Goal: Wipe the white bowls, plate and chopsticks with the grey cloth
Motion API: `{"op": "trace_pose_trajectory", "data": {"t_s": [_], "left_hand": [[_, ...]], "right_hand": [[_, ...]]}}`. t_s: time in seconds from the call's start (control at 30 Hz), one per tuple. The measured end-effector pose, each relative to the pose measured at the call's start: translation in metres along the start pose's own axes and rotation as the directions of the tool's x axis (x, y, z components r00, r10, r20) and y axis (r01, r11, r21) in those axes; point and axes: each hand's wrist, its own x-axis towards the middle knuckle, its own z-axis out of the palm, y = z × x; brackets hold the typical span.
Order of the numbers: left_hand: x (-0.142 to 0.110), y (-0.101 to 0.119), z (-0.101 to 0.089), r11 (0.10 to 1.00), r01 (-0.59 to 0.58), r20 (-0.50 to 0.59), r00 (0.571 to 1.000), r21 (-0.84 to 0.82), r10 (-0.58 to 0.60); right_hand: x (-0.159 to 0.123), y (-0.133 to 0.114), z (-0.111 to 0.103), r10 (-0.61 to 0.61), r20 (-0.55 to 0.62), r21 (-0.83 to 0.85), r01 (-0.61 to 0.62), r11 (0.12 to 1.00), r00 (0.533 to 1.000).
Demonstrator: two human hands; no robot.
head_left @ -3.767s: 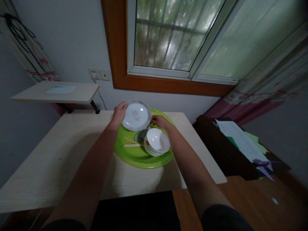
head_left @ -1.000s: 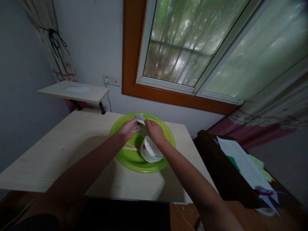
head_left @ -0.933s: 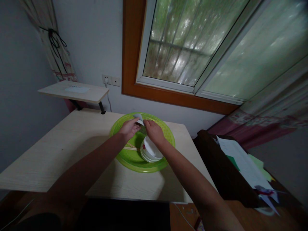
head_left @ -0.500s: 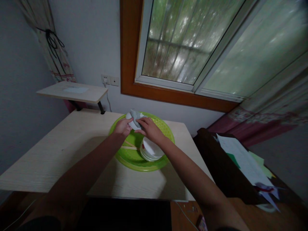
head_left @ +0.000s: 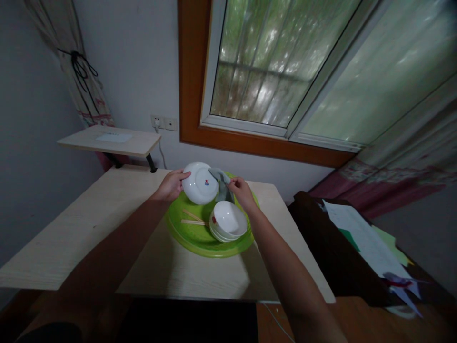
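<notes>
Showing glossy white underside (head_left: 193, 189), plate (head_left: 199, 184) bears small blue-red mark (head_left: 206, 182)

Tray (head_left: 194, 245) is a seriously loud lime green, and the chopsticks (head_left: 194, 222) on it are a light yellowish tan. Bowls (head_left: 230, 219) are white with a bit of red on the side. The plate's (head_left: 198, 190) underside is plain white too – except for a tiny blue-and-red mark. Cloth's (head_left: 224, 191) kind of a muted grey-green. Table (head_left: 143, 267) is pale wood with faint streaky grain, window trim (head_left: 264, 154) orangey brown – and the right-hand curtain (head_left: 385, 178) goes cream, flowery band, deep pink.
</notes>
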Motion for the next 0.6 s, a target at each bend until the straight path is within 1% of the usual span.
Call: {"op": "trace_pose_trajectory", "data": {"t_s": [0.1, 0.17, 0.2, 0.27, 0.33, 0.4, 0.47, 0.53, 0.6], "left_hand": [[0.006, -0.005, -0.004, 0.998, -0.022, -0.002, 1.0, 0.053, 0.022], [0.009, -0.012, -0.006, 0.995, -0.039, 0.001, 0.999, 0.093, 0.039], [0.01, -0.015, -0.007, 0.993, -0.04, 0.001, 0.999, 0.111, 0.04], [0.012, -0.021, -0.009, 0.99, -0.036, 0.002, 0.999, 0.134, 0.036], [0.013, -0.026, -0.01, 0.99, -0.033, 0.004, 0.999, 0.138, 0.033], [0.014, -0.029, -0.012, 0.99, -0.029, -0.003, 1.0, 0.136, 0.029], [0.015, -0.03, -0.013, 0.99, -0.025, -0.01, 1.0, 0.139, 0.027], [0.015, -0.031, -0.014, 0.99, -0.024, -0.011, 1.0, 0.142, 0.026], [0.016, -0.031, -0.015, 0.99, -0.026, -0.01, 1.0, 0.141, 0.028]], "right_hand": [[0.0, 0.009, -0.001, 0.086, -0.063, 0.116, -0.078, 0.99, 0.994], [0.001, 0.011, -0.002, 0.186, -0.087, 0.234, -0.161, 0.959, 0.979], [0.001, 0.011, -0.002, 0.247, -0.078, 0.302, -0.213, 0.929, 0.966], [0.001, 0.011, -0.005, 0.352, -0.019, 0.413, -0.314, 0.855, 0.936], [0.0, 0.009, -0.009, 0.411, 0.047, 0.467, -0.384, 0.797, 0.911], [-0.001, 0.007, -0.012, 0.439, 0.087, 0.477, -0.424, 0.769, 0.894], [-0.003, 0.007, -0.013, 0.442, 0.104, 0.467, -0.436, 0.769, 0.891], [-0.004, 0.009, -0.011, 0.406, 0.095, 0.439, -0.405, 0.802, 0.909], [-0.004, 0.013, -0.009, 0.365, 0.052, 0.39, -0.356, 0.849, 0.929]]}}
